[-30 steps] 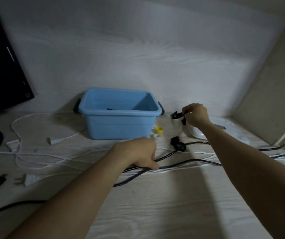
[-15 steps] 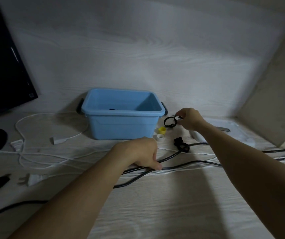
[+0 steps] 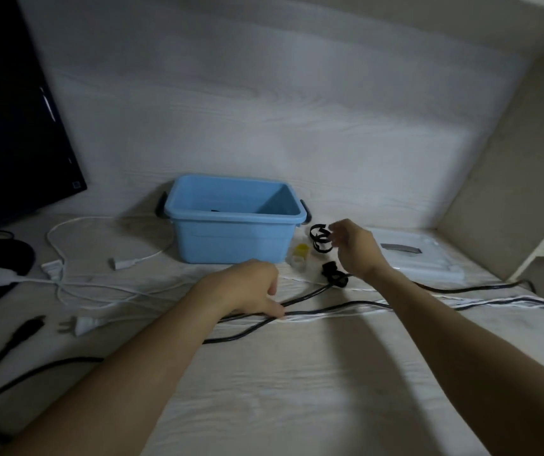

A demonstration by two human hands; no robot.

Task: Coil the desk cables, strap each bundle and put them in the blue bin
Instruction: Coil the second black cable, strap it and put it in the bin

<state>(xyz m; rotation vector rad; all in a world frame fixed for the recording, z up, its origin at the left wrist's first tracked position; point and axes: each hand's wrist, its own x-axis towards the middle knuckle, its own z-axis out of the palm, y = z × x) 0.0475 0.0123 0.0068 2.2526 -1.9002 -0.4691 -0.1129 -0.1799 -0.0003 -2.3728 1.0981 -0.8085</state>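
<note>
Blue bin (image 3: 231,238): plastic tub sitting at the back of the desk (image 3: 296,390), against the pale wall; I can just make out something dark down inside it.
Left hand (image 3: 247,291): I've got it knuckles-up on the cables, fingers curled down over the black cable (image 3: 303,297) and the white cable (image 3: 329,314) that runs alongside it, holding them against the desk.
Right hand (image 3: 352,248): raised just right of the bin, fingertips pinching a looped black strap (image 3: 320,238) in the air above the desktop.
Cables: black and white runs trail off to the right edge; more white cable (image 3: 99,258) loops loose on the left, with a white plug (image 3: 79,325) lying nearer me.
Black connector (image 3: 334,276): on the desk right under my right wrist, at the end of a black cable.
Yellow piece (image 3: 300,251): small, beside the bin's right front corner.
Monitor (image 3: 7,126): dark, far left.
Near left: another black lead (image 3: 17,373) curves off towards the edge.
</note>
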